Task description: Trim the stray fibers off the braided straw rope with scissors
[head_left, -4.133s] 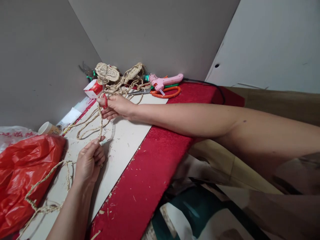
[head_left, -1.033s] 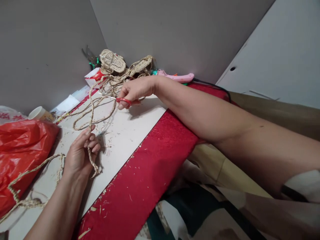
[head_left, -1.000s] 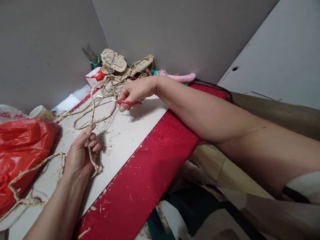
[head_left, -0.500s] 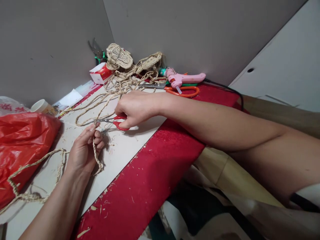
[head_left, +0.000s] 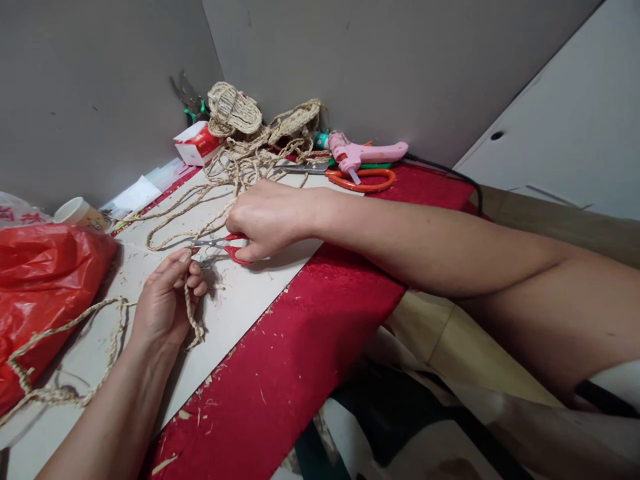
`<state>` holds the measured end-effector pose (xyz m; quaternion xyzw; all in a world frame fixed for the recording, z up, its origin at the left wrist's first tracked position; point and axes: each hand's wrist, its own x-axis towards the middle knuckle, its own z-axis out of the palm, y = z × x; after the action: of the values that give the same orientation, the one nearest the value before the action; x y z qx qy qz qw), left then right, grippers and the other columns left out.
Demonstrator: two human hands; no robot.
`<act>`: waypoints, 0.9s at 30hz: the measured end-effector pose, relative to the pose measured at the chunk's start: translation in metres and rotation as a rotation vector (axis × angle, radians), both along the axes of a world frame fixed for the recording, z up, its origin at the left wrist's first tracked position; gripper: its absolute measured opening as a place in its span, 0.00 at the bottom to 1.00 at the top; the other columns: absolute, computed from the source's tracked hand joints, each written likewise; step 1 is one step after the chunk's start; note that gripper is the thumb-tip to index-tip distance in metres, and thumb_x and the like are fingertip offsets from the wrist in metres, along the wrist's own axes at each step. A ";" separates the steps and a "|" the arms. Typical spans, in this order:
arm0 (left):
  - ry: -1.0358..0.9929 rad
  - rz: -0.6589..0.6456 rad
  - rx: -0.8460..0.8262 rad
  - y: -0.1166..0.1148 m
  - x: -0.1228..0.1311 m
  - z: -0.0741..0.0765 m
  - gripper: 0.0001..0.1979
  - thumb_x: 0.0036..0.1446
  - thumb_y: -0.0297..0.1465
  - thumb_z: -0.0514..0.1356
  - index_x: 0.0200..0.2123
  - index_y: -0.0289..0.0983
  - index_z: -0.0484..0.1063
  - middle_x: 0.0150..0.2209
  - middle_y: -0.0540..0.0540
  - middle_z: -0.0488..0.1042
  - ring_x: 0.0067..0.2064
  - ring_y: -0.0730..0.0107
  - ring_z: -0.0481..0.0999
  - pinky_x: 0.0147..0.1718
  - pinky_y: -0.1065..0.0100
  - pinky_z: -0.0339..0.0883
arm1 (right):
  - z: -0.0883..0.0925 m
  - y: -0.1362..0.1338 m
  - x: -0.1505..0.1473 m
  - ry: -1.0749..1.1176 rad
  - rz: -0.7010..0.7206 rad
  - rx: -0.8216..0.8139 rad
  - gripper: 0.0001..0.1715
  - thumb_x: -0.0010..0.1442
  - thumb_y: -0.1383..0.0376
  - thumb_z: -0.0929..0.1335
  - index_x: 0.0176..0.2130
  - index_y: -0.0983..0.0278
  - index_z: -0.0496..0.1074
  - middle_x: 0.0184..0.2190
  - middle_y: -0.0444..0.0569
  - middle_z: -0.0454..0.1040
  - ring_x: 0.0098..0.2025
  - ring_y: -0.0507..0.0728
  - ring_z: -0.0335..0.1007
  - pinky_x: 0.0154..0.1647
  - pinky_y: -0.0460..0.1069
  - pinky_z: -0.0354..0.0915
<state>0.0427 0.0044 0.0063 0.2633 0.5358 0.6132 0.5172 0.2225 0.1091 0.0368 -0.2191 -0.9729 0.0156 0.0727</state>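
In the head view, I found the left hand [head_left: 167, 303] over the white board [head_left: 245, 293], its thumb and fingers pinched on a braided cord [head_left: 191, 310]. The tail of the cord ran down past the fingers toward the board; I could not tell whether its tip touched. The right hand [head_left: 267, 217], palm down, was closed around the handles of the red-handled scissors [head_left: 214, 244]. I noted the blades at the cord, just above the left thumb, but could not tell whether they stood around it or only beside it.

Further lengths of cord crossed the board into a cord pile [head_left: 240, 163] at the far corner, where two braided bundles [head_left: 235, 110] rested near the wall. A second length of cord [head_left: 60, 397] lay looped at the left, beside the red plastic bag [head_left: 55, 273]. I recorded a paper cup [head_left: 75, 212], tilted, just behind that bag, and a red and white box [head_left: 197, 143] with green-handled pliers [head_left: 187, 93] behind it. To the right of the cord pile, a pink glue gun [head_left: 373, 153] lay over the orange-handled scissors [head_left: 357, 189], its black cable [head_left: 443, 166] trailing off to the right. Pale scraps [head_left: 184, 415] were scattered along the red cloth [head_left: 280, 347], close to the edge of the board
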 end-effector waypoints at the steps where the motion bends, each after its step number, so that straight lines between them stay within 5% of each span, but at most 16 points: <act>1: 0.002 0.002 0.000 0.000 0.000 0.000 0.08 0.45 0.22 0.66 0.32 0.33 0.73 0.20 0.51 0.67 0.18 0.81 0.61 0.16 0.79 0.58 | 0.000 0.000 0.000 -0.002 -0.003 0.000 0.19 0.55 0.54 0.69 0.32 0.68 0.77 0.28 0.55 0.75 0.33 0.59 0.68 0.35 0.52 0.55; 16: -0.025 -0.017 0.003 0.001 -0.003 0.000 0.07 0.49 0.21 0.64 0.34 0.28 0.75 0.21 0.51 0.66 0.20 0.82 0.61 0.16 0.80 0.59 | -0.002 0.002 -0.001 0.018 -0.002 -0.037 0.10 0.57 0.63 0.67 0.30 0.66 0.76 0.27 0.50 0.74 0.32 0.56 0.67 0.37 0.51 0.55; 27: -0.003 0.047 -0.010 0.001 -0.002 -0.001 0.08 0.45 0.20 0.66 0.32 0.32 0.74 0.27 0.49 0.73 0.24 0.78 0.69 0.19 0.78 0.65 | 0.000 0.005 0.000 0.016 -0.048 -0.046 0.19 0.55 0.52 0.68 0.28 0.65 0.76 0.26 0.51 0.74 0.33 0.58 0.68 0.35 0.51 0.54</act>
<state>0.0404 0.0056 0.0054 0.2472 0.5439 0.6230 0.5050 0.2229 0.1144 0.0366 -0.2437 -0.9661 0.0381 0.0756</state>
